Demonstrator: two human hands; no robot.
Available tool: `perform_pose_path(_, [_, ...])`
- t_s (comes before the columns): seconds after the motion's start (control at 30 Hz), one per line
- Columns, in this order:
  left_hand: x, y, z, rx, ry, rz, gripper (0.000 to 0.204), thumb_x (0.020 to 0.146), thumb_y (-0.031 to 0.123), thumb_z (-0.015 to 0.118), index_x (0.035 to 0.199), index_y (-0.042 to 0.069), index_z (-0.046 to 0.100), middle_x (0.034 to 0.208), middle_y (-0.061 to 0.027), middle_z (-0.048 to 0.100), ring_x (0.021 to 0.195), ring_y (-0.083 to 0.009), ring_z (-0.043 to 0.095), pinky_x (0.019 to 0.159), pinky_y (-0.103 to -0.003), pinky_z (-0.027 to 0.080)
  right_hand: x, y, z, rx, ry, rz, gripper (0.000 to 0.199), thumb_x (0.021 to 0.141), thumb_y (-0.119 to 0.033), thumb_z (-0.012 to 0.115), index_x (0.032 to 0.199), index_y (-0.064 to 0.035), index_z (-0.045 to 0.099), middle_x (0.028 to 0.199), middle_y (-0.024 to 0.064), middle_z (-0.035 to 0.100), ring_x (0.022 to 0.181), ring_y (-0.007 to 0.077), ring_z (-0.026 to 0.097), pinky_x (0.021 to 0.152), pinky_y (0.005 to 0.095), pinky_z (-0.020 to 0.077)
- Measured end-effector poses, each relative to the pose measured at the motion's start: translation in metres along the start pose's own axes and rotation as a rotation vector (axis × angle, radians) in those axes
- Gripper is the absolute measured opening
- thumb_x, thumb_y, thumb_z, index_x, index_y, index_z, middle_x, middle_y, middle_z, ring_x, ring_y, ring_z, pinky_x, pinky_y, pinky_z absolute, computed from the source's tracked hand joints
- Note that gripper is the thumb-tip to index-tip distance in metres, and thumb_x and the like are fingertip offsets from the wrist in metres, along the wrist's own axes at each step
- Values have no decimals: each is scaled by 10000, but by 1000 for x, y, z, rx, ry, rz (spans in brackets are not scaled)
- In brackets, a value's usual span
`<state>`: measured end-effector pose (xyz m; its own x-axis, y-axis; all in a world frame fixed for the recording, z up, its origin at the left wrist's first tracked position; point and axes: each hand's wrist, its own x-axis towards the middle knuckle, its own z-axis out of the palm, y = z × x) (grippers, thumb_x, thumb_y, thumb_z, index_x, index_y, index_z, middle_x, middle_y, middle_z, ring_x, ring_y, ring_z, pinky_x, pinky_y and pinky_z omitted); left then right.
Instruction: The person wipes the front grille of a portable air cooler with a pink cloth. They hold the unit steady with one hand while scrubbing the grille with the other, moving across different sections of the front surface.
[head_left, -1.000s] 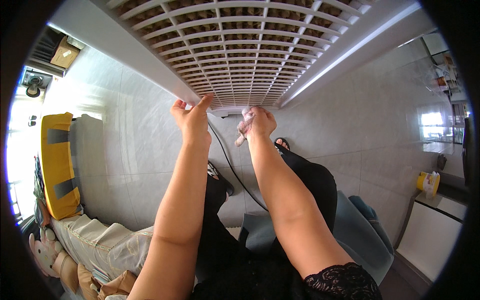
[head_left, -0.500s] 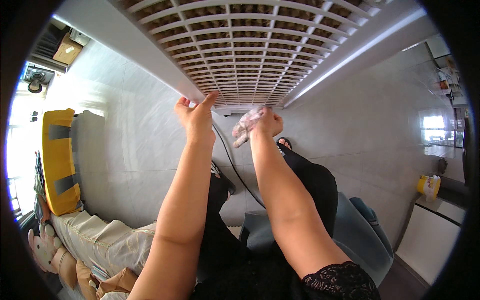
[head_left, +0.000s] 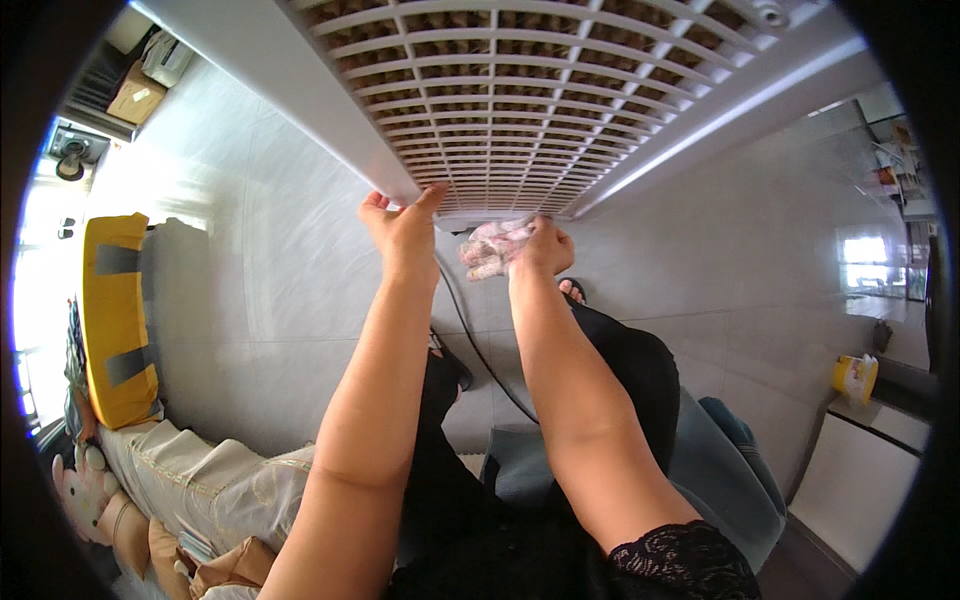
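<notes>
In front of me stands a tall white appliance, which looks like an air cooler (head_left: 290, 90), with a grille (head_left: 490, 120) over a brown honeycomb-like pad. My left hand (head_left: 402, 232) grips its lower left edge, thumb on the grille side and fingers round the outer side. A crumpled pinkish-white cloth (head_left: 494, 248) is pinched in my right hand (head_left: 545, 248), just under the bottom edge of the grille. The cloth hangs out to the left of that hand. Whether it touches the appliance I cannot tell.
A black cable (head_left: 470, 340) runs over the grey tiled floor (head_left: 270, 280) between my feet. To the left are a yellow padded piece (head_left: 112, 320) and a light-covered seat (head_left: 220, 480) with a plush toy (head_left: 85, 490). A yellow tub (head_left: 855, 377) stands on a white cabinet (head_left: 850, 480) at right.
The appliance and both hands sit slightly further right in view. The cloth has changed shape, its hanging end now higher and spread to the left. Both grips are kept.
</notes>
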<state>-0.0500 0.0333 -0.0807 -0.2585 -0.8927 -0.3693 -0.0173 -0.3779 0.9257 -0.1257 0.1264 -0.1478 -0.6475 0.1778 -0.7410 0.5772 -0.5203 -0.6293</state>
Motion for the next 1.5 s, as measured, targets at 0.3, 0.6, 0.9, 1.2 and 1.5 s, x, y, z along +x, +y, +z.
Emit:
perform_pose_path(0.3, [0, 8, 4, -18, -28, -44, 778, 719, 37, 774, 1331, 10, 294, 1264, -154, 478, 1172, -249, 477, 1023, -382, 350, -94, -81, -16, -302, -533, -436, 170, 814, -81, 737, 897, 19, 627, 708, 23, 612, 526, 47, 509, 421, 248, 397])
perform_pose_path(0.6, [-28, 29, 22, 18, 52, -15, 836, 749, 35, 712, 1424, 5, 219, 1404, -152, 242, 1223, -271, 431, 1008, -380, 388, -152, -221, 41, -237, -367, -1917, 172, 759, -22, 774, 903, -16, 680, 855, 98, 650, 755, 220, 627, 633, 308, 509])
perform_pose_path(0.9, [-14, 12, 14, 65, 44, 30, 840, 747, 43, 727, 1423, 9, 230, 1398, -147, 235, 1264, -276, 372, 1032, -379, 363, -152, -226, 43, -375, -313, -2035, 131, 799, -63, 731, 922, -48, 690, 839, 76, 602, 672, 223, 608, 560, 321, 499])
perform_pose_path(1.2, [-15, 13, 13, 58, 28, 50, 814, 746, 80, 757, 1395, 9, 272, 1392, -160, 263, 1299, -294, 313, 1064, -381, 319, -148, -230, 39, -499, -353, -2118, 224, 761, -3, 702, 973, -74, 708, 890, 77, 603, 739, 229, 619, 618, 328, 517])
perform_pose_path(1.5, [-23, 30, 10, 198, 97, -9, 768, 742, 100, 755, 1362, 21, 308, 1388, -144, 269, 1279, -266, 336, 1066, -383, 329, -145, -241, 34, -596, -361, -2235, 241, 763, 3, 706, 986, -89, 693, 895, 66, 599, 731, 222, 623, 610, 317, 518])
